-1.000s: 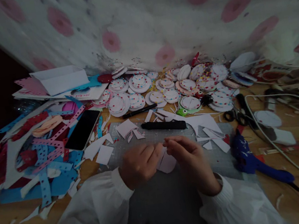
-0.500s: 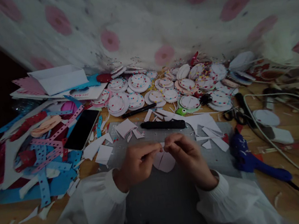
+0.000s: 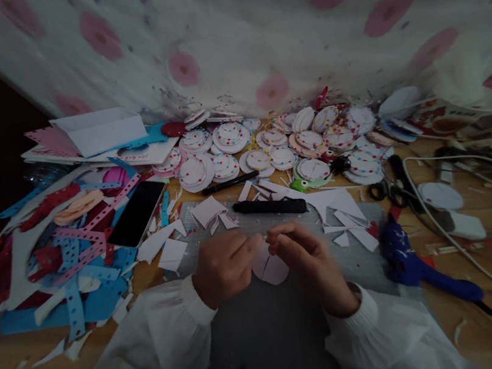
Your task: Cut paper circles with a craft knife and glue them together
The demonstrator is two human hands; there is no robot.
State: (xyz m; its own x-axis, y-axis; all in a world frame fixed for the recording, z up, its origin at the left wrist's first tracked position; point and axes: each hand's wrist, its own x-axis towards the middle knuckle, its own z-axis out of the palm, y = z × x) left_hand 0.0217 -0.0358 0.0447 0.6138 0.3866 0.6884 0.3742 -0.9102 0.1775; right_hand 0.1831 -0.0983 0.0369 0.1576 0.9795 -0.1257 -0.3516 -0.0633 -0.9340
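My left hand (image 3: 228, 267) and my right hand (image 3: 306, 262) meet above the middle of a grey cutting mat (image 3: 269, 341). Both are closed, thumbs and fingertips pinched, with the tips almost touching. Whatever sits between the fingertips is too small and dark to make out. Just below and behind them lies a white foam or paper disc (image 3: 271, 268) with a dark line across it, its upper part hidden by my fingers. Beyond the hands a black pen-like tool (image 3: 270, 207) lies on the mat among white offcuts (image 3: 210, 211).
Stacked white discs with coloured dots (image 3: 230, 136) line the back. Left are a phone (image 3: 138, 213), coloured strips (image 3: 74, 303) and a white box (image 3: 99, 132). Right are a blue glue gun (image 3: 418, 269), scissors (image 3: 388, 191), a white cable (image 3: 447, 234) and a white disc (image 3: 440, 195).
My left hand has turned, knuckles more upward, and its fingers have curled in. My right hand has barely shifted. The whole view has slid slightly.
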